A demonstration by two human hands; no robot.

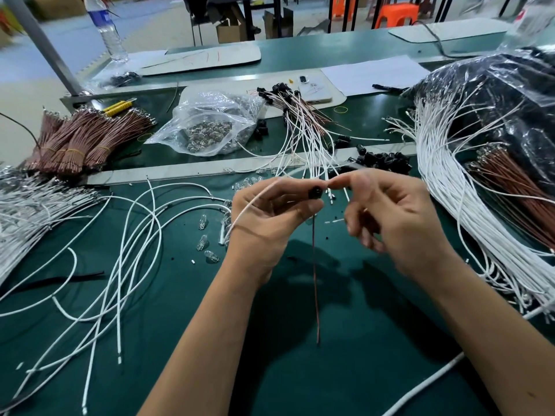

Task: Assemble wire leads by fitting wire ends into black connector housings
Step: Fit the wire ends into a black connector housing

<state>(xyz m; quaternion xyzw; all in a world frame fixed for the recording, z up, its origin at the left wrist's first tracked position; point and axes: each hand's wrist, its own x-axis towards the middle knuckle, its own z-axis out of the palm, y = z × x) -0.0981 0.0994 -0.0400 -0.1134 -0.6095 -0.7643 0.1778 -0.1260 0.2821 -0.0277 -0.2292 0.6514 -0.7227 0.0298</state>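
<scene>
A workshop bench topped with a dark green mat [345, 340] is strewn with loose white wires, small glass bulbs and bundles of brown leads. Above its middle the left hand [270, 217] pinches a small round black plastic connector housing [315, 193] between thumb and fingers, with a thin white wire [255, 199] crossing the back of the hand and a thin red-brown wire [315, 280] hanging down from the housing. The right hand [387, 211] meets it, its thumb and forefinger closed at the housing's far side; what they hold is too blurred to tell. This looks like the insertion step. Next, the terminal needs aligning with its cavity and a firm push until seated.
</scene>
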